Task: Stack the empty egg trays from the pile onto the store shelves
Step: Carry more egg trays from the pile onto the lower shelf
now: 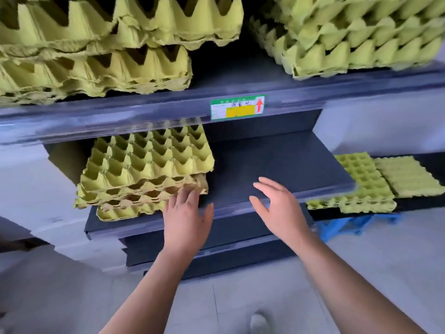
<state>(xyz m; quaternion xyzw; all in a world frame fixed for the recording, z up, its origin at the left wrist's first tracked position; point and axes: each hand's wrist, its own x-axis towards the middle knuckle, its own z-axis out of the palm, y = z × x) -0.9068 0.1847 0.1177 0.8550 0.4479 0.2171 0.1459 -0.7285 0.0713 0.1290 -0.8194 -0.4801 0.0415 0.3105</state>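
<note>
Yellow-green pulp: a stack of egg trays (144, 169) sits on the left part of the lower shelf (277, 160). It is several layers high and not squared up; the bottom tray juts forward and the top one lies skewed.

On the left hand (185, 215) the fingers are straight and close together. Their tips touch the stack's front right corner, the thumb is held out to the side, and nothing is gripped. The right hand (280, 206) hovers over the shelf's front edge, right of the stack and apart from it. Its fingers are loosely spread and slightly bent, holding nothing.

The upper shelf (144, 114) carries two taller stacks, a left stack (96, 59) and a right stack (349, 39), with a gap between them. A green-and-yellow label (237, 107) with a red arrow is on its front edge; the writing is not legible.

Far right and lower down, a pile of trays (366, 184) lies flat, with a blue frame (349, 225) beneath. The pale floor (240, 297) shows the toe of a shoe (258, 324) at the bottom edge. Edges are motion-blurred.
</note>
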